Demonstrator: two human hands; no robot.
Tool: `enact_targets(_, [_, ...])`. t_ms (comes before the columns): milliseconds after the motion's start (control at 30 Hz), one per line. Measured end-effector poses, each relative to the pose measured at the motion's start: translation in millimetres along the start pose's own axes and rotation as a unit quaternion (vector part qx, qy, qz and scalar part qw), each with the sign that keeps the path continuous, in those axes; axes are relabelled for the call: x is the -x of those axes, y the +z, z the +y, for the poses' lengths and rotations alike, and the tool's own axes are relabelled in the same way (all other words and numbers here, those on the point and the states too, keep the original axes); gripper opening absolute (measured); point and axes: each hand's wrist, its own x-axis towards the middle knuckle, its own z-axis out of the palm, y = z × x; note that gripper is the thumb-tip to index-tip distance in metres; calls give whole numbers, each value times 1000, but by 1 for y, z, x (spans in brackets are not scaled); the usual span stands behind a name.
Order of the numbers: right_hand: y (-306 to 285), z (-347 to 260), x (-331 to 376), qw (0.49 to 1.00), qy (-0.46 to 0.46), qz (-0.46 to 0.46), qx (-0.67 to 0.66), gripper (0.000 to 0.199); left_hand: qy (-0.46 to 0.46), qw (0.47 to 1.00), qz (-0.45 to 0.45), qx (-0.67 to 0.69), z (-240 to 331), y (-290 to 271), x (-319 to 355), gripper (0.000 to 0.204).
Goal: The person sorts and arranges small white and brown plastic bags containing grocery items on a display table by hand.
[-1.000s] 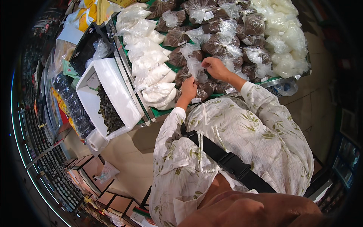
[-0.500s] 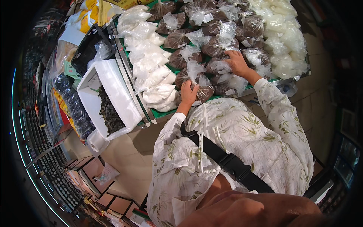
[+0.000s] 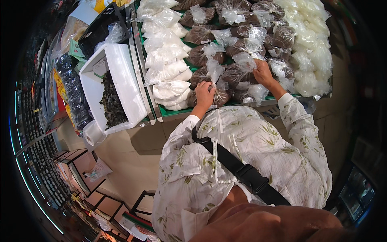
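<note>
- Your left hand (image 3: 204,96) is closing around the twisted neck of a clear bag of brown goods (image 3: 209,86) at the front edge of the counter (image 3: 177,111); the grip looks shut on the knotted plastic.
- Your right hand (image 3: 263,73) is resting palm down on a second brown bag (image 3: 238,74), just behind the front edge and further toward the right end. The fingers are lying over the bag, but you cannot tell whether they are pinching it or only pressing on it.
- Both bags are sitting in a tight heap of similar brown bags (image 3: 242,30) that touch one another, with white bags (image 3: 165,60) stacked just to their left and pale bags (image 3: 312,44) filling the right end.
- Pulling up by the neck alone is risking a tear or a loosened knot, since the thin plastic is carrying the whole weight.
- Neighbouring bags are leaning on the one you are gripping, so lifting it could be dragging them over the front edge onto the floor (image 3: 133,161).
- The white foam box (image 3: 121,76) of dark dried goods is standing beyond the left end, well apart from both hands.
</note>
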Motion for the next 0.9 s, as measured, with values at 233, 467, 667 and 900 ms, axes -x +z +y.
enact_targets(233, [6,-69,-14,945,69,-53,-315,29,-32,995,71,-56,9,13,5,30])
enact_targets(467, [87,-61,-56,978,7,-90,-189,21,-46,991,97,-82,4,12,11,35])
enact_targets(667, [138,-24,-66,990,58,-120,-40,25,34,999,27,-9,2,-13,37,51])
enact_targets(900, [151,-6,-71,989,63,-133,-18,28,67,992,-60,-85,0,-27,50,71])
